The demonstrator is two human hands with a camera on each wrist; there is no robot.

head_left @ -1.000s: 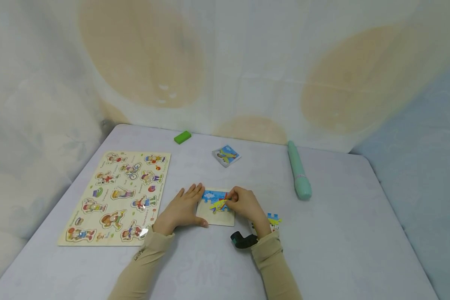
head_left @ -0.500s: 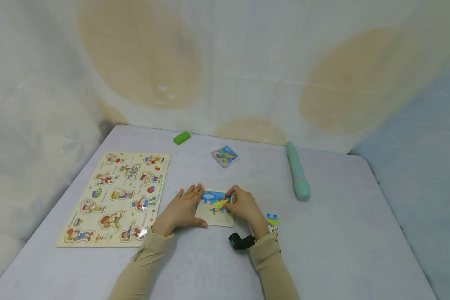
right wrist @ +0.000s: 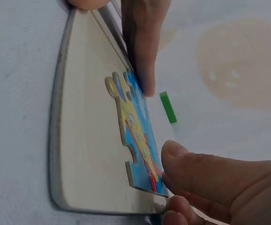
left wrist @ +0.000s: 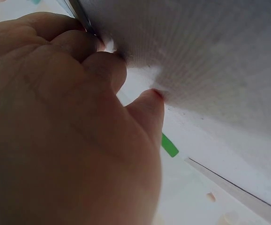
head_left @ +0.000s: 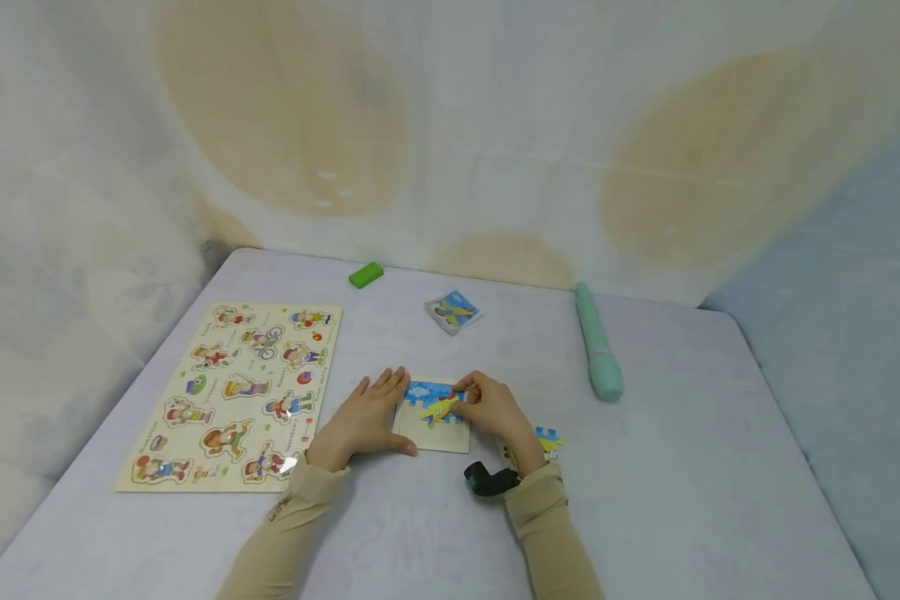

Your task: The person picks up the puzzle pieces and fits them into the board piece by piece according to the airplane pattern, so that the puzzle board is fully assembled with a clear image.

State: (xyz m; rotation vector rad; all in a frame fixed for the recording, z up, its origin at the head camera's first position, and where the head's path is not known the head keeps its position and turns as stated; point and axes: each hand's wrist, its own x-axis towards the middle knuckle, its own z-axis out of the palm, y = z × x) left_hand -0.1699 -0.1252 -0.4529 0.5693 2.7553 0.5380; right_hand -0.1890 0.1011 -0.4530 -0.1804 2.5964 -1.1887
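Observation:
A small wooden puzzle board lies between the hands. Blue sky pieces line its far edge. My left hand rests along the board's left side, fingers straight and thumb stretched toward the near corner; the left wrist view shows mostly the back of that hand. At the board's right edge, my right hand pinches a puzzle piece with a yellow aeroplane between thumb and fingers. In the right wrist view, this aeroplane piece lies close over the bare wood, its right end at the thumb.
More puzzle pieces lie partly hidden by the right wrist. A large peg puzzle with sports figures is at left. Toward the back are a green block, a small aeroplane picture card and a mint-green stick-like object.
The right fingers and the aeroplane piece have shifted only slightly at the board's right side. The left hand stays in place on the left edge.

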